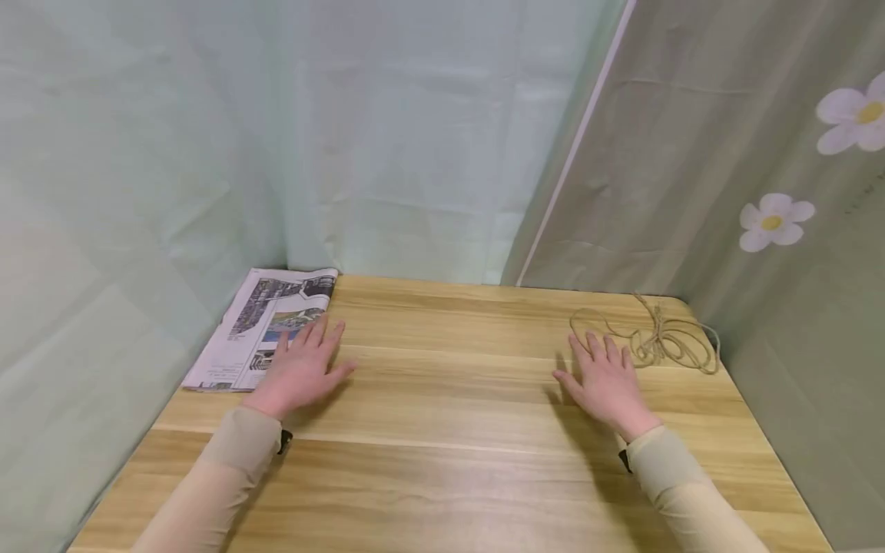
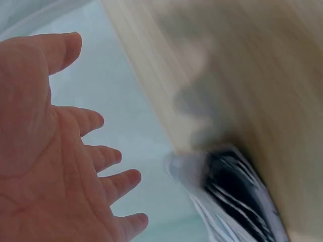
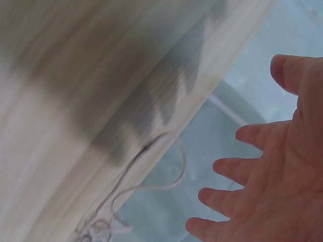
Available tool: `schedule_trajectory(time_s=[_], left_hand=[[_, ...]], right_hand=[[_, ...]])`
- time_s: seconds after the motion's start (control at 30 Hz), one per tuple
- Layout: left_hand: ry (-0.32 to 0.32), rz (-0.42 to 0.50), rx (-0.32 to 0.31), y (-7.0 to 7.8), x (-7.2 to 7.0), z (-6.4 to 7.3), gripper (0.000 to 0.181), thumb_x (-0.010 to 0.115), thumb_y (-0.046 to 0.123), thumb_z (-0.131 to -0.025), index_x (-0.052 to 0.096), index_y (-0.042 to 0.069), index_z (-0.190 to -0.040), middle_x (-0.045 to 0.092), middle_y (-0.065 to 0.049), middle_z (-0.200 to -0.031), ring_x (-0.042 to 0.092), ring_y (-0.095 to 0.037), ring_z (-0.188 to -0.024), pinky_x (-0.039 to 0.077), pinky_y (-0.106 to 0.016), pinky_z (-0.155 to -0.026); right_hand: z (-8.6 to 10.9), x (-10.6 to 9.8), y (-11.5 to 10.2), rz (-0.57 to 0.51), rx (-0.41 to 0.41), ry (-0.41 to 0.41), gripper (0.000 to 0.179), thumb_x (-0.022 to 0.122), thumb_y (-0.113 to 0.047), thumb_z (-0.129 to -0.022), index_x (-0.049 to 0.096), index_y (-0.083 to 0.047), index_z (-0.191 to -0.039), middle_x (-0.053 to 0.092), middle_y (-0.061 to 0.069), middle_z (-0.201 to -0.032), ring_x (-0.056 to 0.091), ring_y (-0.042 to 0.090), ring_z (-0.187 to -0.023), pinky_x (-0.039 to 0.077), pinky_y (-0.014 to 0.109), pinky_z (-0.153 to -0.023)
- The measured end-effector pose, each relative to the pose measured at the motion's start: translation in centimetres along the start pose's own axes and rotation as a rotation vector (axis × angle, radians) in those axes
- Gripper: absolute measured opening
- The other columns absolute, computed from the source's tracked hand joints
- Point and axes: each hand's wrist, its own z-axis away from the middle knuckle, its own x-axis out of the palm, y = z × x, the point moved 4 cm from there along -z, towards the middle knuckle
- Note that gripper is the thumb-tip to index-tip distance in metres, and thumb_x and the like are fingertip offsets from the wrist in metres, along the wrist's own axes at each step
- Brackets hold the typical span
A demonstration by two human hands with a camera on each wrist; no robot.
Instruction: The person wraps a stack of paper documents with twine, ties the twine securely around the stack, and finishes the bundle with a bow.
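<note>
At the left of the table lies a folded newspaper (image 1: 235, 338), its printed side up in the head view. My left hand (image 1: 302, 369) hovers beside and partly over its right edge, fingers spread, holding nothing; the left wrist view has the newspaper (image 2: 237, 196) blurred below the fingertips. On the right, a loosely tangled length of twine (image 1: 664, 338) rests near the table's far corner. Just left of it is my right hand (image 1: 608, 384), fingers spread and holding nothing. A loop of the twine (image 3: 151, 186) shows in the right wrist view, apart from the palm.
Both hands are above a wood-grain table (image 1: 442, 399). Pale curtains (image 1: 415, 153) hang behind the table and at its left. To the right is a grey-green curtain with white flowers (image 1: 773, 223), close to the table's edge.
</note>
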Motion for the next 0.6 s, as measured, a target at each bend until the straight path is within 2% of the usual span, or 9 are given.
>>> schedule_trajectory(time_s=[0.1, 0.27, 0.43, 0.6], left_hand=[[-0.020, -0.001, 0.051, 1.5, 0.1, -0.4, 0.084, 0.043, 0.062, -0.103, 0.021, 0.007, -0.163, 0.010, -0.027, -0.166, 0.015, -0.052, -0.149, 0.000, -0.072, -0.116], [-0.014, 0.003, 0.168, 4.8, 0.8, -1.2, 0.081, 0.051, 0.058, -0.101, 0.028, 0.010, -0.162, 0.019, -0.025, -0.165, 0.022, -0.049, -0.149, 0.006, -0.070, -0.117], [-0.077, -0.010, 0.286, 8.8, 1.3, -1.8, 0.080, 0.051, 0.058, -0.102, 0.027, 0.012, -0.163, 0.017, -0.020, -0.167, 0.022, -0.044, -0.151, 0.008, -0.065, -0.120], [-0.140, -0.033, 0.413, 13.4, 1.3, -2.1, 0.079, 0.049, 0.059, -0.102, 0.025, 0.015, -0.163, 0.014, -0.016, -0.168, 0.021, -0.039, -0.152, 0.011, -0.061, -0.121]], right_hand=[[-0.3, -0.7, 1.4, 0.015, 0.017, -0.004, 0.078, 0.051, -0.054, -0.104, 0.029, -0.006, -0.161, 0.022, 0.032, -0.161, 0.011, 0.059, -0.146, 0.007, 0.076, -0.113], [-1.0, -2.1, 5.2, -0.005, 0.098, -0.027, 0.082, 0.045, -0.058, -0.105, 0.027, 0.000, -0.159, 0.016, 0.037, -0.160, 0.007, 0.064, -0.143, 0.006, 0.076, -0.112], [-1.8, -2.7, 9.5, -0.029, 0.188, -0.056, 0.089, 0.038, -0.063, -0.104, 0.022, 0.005, -0.159, 0.010, 0.042, -0.158, 0.007, 0.066, -0.141, 0.009, 0.080, -0.108], [-2.1, -2.3, 13.1, -0.070, 0.260, -0.076, 0.090, 0.026, -0.065, -0.105, 0.016, 0.005, -0.159, 0.007, 0.044, -0.156, 0.007, 0.066, -0.139, 0.009, 0.080, -0.107]])
